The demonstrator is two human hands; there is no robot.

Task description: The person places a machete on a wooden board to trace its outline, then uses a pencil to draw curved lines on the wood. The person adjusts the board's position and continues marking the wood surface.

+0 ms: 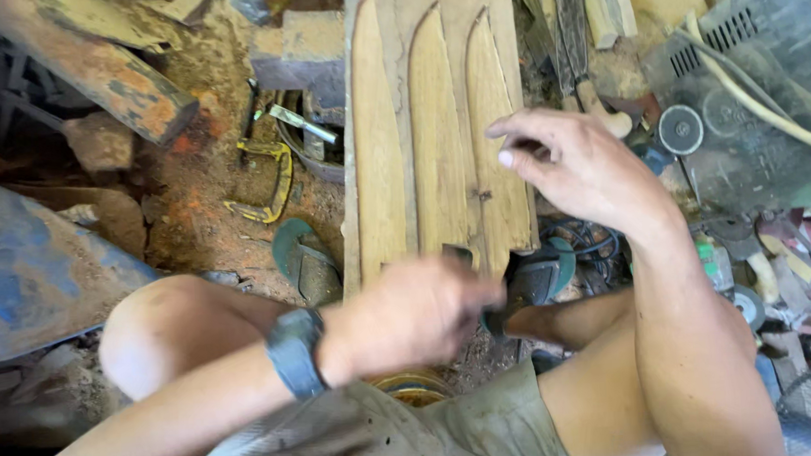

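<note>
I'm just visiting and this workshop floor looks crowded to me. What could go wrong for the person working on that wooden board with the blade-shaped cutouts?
The wooden board seems to rest loosely over clutter, so it might slip under the right hand. The left hand is blurred beside a power tool close to bare knees, so a slip could cut skin. Cables and loose discs nearby could snag or trip.
</note>
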